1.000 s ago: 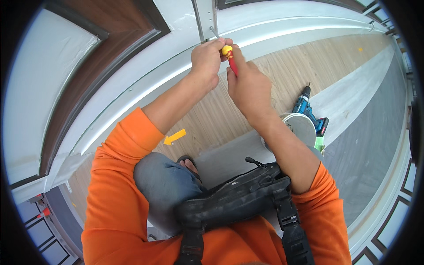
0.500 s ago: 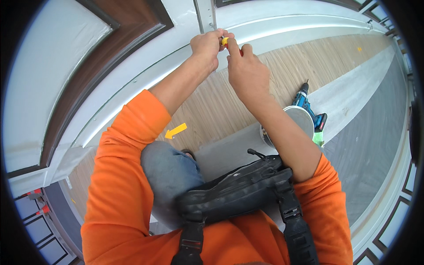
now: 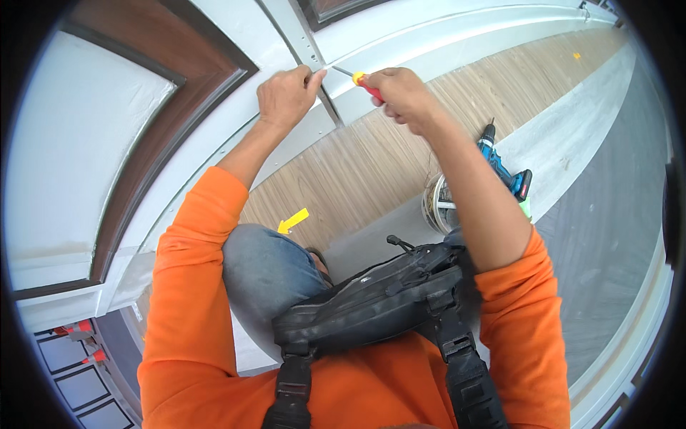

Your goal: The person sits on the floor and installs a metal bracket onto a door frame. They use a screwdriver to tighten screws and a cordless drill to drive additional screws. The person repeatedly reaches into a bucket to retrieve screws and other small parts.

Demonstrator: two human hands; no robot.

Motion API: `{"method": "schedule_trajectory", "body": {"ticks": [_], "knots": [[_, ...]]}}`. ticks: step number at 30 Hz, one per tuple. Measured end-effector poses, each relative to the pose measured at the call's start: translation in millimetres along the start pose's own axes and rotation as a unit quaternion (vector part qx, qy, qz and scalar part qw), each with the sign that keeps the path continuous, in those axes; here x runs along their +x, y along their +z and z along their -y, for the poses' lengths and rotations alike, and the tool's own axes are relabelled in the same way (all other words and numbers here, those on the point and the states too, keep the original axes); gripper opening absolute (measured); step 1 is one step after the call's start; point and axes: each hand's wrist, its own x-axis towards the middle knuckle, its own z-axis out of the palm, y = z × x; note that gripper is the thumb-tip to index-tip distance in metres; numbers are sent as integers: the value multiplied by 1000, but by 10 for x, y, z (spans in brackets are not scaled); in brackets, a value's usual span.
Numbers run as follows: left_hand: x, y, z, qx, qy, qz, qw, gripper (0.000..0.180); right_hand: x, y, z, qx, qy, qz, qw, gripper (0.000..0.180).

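Note:
My right hand (image 3: 406, 99) is wrapped round the handle of a screwdriver (image 3: 371, 87), red with a yellow collar. Its thin metal shaft points left, toward a white door frame edge with a metal strip (image 3: 306, 44). Close to the shaft's tip is my left hand (image 3: 288, 96), fingers curled and thumb beside the forefinger at the edge of the white door (image 3: 246, 27). Whatever those fingers pinch is hidden or too small to make out. Where exactly the tip rests cannot be told.
A blue and black cordless drill (image 3: 504, 168) lies by a white bucket (image 3: 432, 207), partly behind my right forearm. A yellow arrow sticker (image 3: 294, 220) marks the wood-look floor (image 3: 343, 168). A black bag (image 3: 371, 300) hangs across my front. Orange-red cones (image 3: 93, 356) stand far left.
My hands have drawn apart, the right one moving right with the screwdriver, whose shaft now shows. My left hand has shifted left and down. The whole view has turned slightly.

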Motion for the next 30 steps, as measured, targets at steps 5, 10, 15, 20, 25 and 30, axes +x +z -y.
{"method": "schedule_trajectory", "body": {"ticks": [5, 10, 15, 20, 25, 30], "knots": [[151, -185, 82, 253, 193, -222, 922, 82, -73, -482, 57, -141, -50, -49, 988, 36], [368, 31, 293, 240, 141, -195, 940, 123, -139, -662, -9, -99, -48, -78, 991, 41], [409, 106, 306, 246, 121, -177, 945, 124, -223, -751, -146, -117, -45, -83, 989, 43], [403, 86, 223, 265, 109, -177, 941, 115, -336, -722, -120, -224, -61, -111, 966, 44], [347, 181, 153, 251, 111, -125, 954, 97, -287, -739, -190, -247, -78, -108, 960, 40], [-218, 551, 409, 262, 182, 17, 948, 81, -63, -679, -348, -289, -135, -121, 940, 39]]}}
